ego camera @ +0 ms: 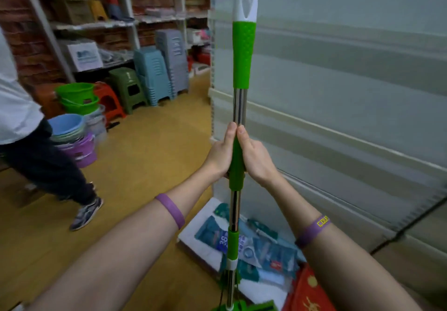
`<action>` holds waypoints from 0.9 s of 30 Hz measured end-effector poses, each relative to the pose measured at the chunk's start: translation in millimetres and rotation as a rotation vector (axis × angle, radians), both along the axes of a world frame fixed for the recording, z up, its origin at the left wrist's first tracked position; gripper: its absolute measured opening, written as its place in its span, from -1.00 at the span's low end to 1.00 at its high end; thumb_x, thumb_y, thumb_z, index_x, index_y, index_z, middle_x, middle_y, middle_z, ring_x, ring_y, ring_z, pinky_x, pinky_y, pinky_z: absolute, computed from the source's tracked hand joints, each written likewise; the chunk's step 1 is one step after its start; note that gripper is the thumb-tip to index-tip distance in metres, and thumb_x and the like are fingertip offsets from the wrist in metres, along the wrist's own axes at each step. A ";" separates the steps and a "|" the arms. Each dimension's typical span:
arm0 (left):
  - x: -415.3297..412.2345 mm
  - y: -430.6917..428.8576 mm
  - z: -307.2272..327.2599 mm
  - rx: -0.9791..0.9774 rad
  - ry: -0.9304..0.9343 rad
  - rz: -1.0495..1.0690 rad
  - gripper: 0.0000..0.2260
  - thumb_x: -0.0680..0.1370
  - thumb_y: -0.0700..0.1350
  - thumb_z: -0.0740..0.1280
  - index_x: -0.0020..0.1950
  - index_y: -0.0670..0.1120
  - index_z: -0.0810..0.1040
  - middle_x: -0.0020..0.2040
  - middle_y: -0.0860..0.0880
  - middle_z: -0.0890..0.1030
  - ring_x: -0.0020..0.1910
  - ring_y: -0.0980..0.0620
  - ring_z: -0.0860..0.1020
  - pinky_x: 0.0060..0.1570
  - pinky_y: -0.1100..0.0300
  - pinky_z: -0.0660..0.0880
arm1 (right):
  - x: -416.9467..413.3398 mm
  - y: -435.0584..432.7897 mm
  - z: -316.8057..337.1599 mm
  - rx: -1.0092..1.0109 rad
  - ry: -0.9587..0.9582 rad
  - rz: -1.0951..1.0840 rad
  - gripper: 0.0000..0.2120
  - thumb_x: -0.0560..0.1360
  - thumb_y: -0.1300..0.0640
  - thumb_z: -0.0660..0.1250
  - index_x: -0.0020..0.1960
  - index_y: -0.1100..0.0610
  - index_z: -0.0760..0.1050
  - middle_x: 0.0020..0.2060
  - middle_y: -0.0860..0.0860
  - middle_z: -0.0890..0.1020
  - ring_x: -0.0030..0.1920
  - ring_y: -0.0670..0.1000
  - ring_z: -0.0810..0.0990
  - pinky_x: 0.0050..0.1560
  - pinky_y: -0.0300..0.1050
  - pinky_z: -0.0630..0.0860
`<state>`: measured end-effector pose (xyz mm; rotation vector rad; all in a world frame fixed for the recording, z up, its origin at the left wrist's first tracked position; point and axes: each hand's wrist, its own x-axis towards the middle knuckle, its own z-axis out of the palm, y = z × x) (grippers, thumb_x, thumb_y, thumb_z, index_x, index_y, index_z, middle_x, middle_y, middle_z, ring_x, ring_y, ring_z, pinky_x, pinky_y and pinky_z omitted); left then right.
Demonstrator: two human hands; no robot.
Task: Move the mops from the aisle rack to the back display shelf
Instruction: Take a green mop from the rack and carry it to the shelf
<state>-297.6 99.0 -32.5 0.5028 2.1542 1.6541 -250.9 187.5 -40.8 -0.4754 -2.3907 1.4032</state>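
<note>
Green-handled mop (239, 107) held upright near the centre of the view, in front of a pale slatted shelf panel (338, 80) on the right. The left hand (221, 152) and right hand (256, 158) clasp the mop's green middle sleeve (235, 168) from opposite sides at the same height. Both thumbs lie along the pole pointing up and the fingers curl round behind it. Above the hands are a bare steel section, a textured green grip (243, 54) and a white hanging cap (248, 5). The green mop head (251, 307) is low at the bottom edge, beside packaged goods (266, 245) lying on the wooden floor (145, 153). Each forearm wears a purple wristband (170, 210). Left background: another person (21, 122), stacked buckets (76, 97) and stacked plastic stools (154, 73).
</note>
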 end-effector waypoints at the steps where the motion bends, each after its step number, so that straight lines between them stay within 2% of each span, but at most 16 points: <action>1: -7.3 4.9 -1.0 0.002 -0.007 -0.042 -0.21 0.44 0.51 -0.08 -0.07 -0.13 0.61 -0.13 -0.22 0.67 -0.15 -0.15 0.65 -0.12 -0.07 0.64 | -2.1 2.9 0.5 0.016 -0.002 -0.035 -0.28 0.64 -0.28 -0.05 -0.13 0.28 0.61 -0.21 0.18 0.63 -0.19 0.13 0.58 -0.17 -0.08 0.42; 4: -26.9 13.7 -3.0 0.008 -0.011 -0.185 -0.14 0.31 0.50 -0.11 -0.07 -0.20 0.61 -0.21 -0.18 0.64 -0.19 -0.13 0.64 -0.13 -0.04 0.62 | -8.1 4.9 4.0 0.040 -0.030 -0.149 -0.28 0.65 -0.25 -0.05 -0.15 0.32 0.58 -0.24 0.20 0.60 -0.21 0.13 0.54 -0.17 -0.05 0.42; 6: -37.4 17.2 -3.0 0.026 -0.007 -0.282 -0.07 0.31 0.48 -0.11 0.04 -0.29 0.61 -0.14 -0.26 0.66 -0.16 -0.15 0.65 -0.07 -0.07 0.62 | -11.6 3.7 6.7 0.052 -0.016 -0.222 -0.27 0.65 -0.25 -0.05 -0.14 0.34 0.57 -0.26 0.18 0.59 -0.21 0.14 0.54 -0.13 0.03 0.49; 8: -44.1 19.3 0.2 0.042 0.012 -0.376 -0.07 0.33 0.47 -0.10 0.05 -0.32 0.59 -0.11 -0.29 0.64 -0.14 -0.17 0.64 -0.02 -0.11 0.60 | -13.6 0.6 9.4 0.060 0.006 -0.303 -0.29 0.65 -0.25 -0.06 -0.15 0.32 0.56 -0.28 0.16 0.59 -0.22 0.12 0.54 -0.12 0.06 0.50; 11: -46.7 24.7 11.0 0.038 0.044 -0.511 -0.19 0.35 0.45 -0.10 -0.03 -0.22 0.56 -0.18 -0.23 0.58 -0.17 -0.15 0.61 0.00 -0.10 0.58 | -10.0 -1.4 15.0 0.061 0.021 -0.437 -0.39 0.66 -0.21 -0.07 -0.27 0.15 0.50 -0.28 0.11 0.57 -0.26 0.06 0.49 -0.19 -0.06 0.37; 14: -46.4 30.1 17.7 0.027 0.080 -0.619 -0.17 0.36 0.45 -0.11 -0.03 -0.24 0.57 -0.19 -0.24 0.57 -0.17 -0.19 0.62 -0.04 -0.10 0.59 | -4.5 -2.6 20.3 0.047 0.048 -0.512 -0.42 0.66 -0.21 -0.07 -0.31 0.09 0.46 -0.34 0.03 0.54 -0.29 0.03 0.48 -0.22 -0.09 0.35; 18: -50.6 36.3 21.6 0.005 0.033 -0.683 -0.08 0.32 0.53 -0.06 0.01 -0.26 0.59 -0.14 -0.27 0.63 -0.10 -0.24 0.66 -0.07 -0.13 0.63 | -2.1 -2.1 22.2 0.013 0.080 -0.544 -0.35 0.60 -0.32 -0.06 -0.24 0.16 0.51 -0.33 0.03 0.56 -0.26 0.04 0.51 -0.23 -0.10 0.38; 21: -52.8 39.2 27.4 0.011 -0.042 -0.683 -0.15 0.31 0.56 -0.03 -0.04 -0.16 0.61 -0.12 -0.25 0.67 -0.20 -0.15 0.67 -0.17 -0.04 0.63 | -6.4 0.3 25.9 0.019 0.098 -0.553 -0.38 0.57 -0.34 -0.04 -0.28 0.11 0.49 -0.34 0.04 0.58 -0.26 0.05 0.52 -0.24 -0.11 0.38; 24: -60.1 42.0 39.6 0.023 -0.049 -0.674 -0.22 0.31 0.57 -0.01 -0.12 -0.09 0.58 -0.30 -0.12 0.61 -0.37 -0.03 0.62 -0.36 0.15 0.57 | -11.8 5.5 38.0 0.046 0.099 -0.540 -0.43 0.58 -0.32 -0.02 -0.31 0.07 0.44 -0.36 0.01 0.56 -0.26 0.06 0.51 -0.22 -0.09 0.38; 27: -65.9 42.7 53.4 0.058 -0.032 -0.664 -0.24 0.34 0.57 -0.01 -0.15 -0.10 0.55 -0.40 -0.07 0.54 -0.42 -0.02 0.59 -0.42 0.21 0.52 | -17.2 9.3 52.5 0.053 0.105 -0.516 -0.37 0.52 -0.39 -0.05 -0.30 0.09 0.48 -0.35 0.04 0.58 -0.24 0.08 0.55 -0.18 -0.07 0.41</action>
